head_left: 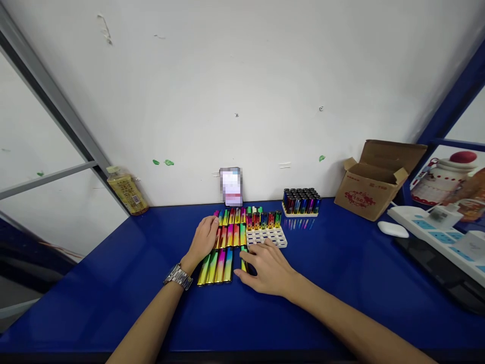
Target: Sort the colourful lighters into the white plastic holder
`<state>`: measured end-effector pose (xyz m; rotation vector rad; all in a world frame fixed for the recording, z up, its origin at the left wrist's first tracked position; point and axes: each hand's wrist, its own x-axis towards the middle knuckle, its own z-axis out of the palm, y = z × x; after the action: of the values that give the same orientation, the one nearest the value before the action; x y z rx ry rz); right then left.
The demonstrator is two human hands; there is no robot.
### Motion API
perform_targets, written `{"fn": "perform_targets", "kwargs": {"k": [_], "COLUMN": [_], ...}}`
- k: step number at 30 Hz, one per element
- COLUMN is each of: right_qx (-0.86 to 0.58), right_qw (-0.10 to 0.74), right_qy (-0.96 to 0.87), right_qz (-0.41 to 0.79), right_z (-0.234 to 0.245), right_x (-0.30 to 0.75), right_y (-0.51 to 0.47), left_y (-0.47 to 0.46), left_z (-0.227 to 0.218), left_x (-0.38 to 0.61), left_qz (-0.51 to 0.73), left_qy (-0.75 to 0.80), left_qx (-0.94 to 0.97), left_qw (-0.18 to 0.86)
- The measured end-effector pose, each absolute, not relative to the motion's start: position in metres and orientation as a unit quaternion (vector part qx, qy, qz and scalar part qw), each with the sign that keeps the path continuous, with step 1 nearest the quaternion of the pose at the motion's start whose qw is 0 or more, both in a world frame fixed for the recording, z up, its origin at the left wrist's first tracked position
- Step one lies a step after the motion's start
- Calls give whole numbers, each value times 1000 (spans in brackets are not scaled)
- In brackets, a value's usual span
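Lighters: your rainbow-chrome lighters (229, 236) lie side by side in rows on the blue table (113, 313); more stand upright along the back of the white plastic tray (267, 237).
Left hand: your left hand (203, 237) rests palm down on the middle row, fingers lightly curved; you can't tell whether it grips anything.
Right hand: your right hand (265, 268) is spread, fingers reaching the tray's front edge, beside and partly over a single lighter (243, 260); any grip is unclear.
Wrist: a metal-link watch (178, 276) circles your left wrist.
Beyond: a second tray of dark-capped lighters (301, 202) stands behind, with an open cardboard box (373, 182) and a white power strip (428, 227) further right.
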<state>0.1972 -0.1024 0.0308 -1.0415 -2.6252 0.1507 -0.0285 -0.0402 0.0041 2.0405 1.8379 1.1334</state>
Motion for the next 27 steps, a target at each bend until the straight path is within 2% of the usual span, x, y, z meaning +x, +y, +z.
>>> {"fn": "perform_targets", "kwargs": {"k": [6,10,13,17,20,23,27], "right_qx": [-461,-480,-444,-390,-357,-318,-335], "right_qw": [111,123,189,336,427,462,477], "right_qy": [-874,-849,-841,-795,-710,-593,-450], "right_qz": [108,186,244,320,431,577,676], "right_z": [32,28,25,26,25,20,21], "right_x": [189,193,198,203,207,213,219], "right_y": [-109,-105,-100,-90,-79,-68,-62], "left_y": [-39,-39,-39,-40,-42,-42,-42], "left_z": [1,1,1,3,4,5,4], "left_x": [-30,-31,-31,-31,-30,-29,-29], "left_qz": [365,358,355,355,351,349,354], "left_qy": [609,605,605,606,608,609,605], "left_qx": [701,709,709,708,708,708,710], "left_qw": [64,66,68,74,75,73,66]}}
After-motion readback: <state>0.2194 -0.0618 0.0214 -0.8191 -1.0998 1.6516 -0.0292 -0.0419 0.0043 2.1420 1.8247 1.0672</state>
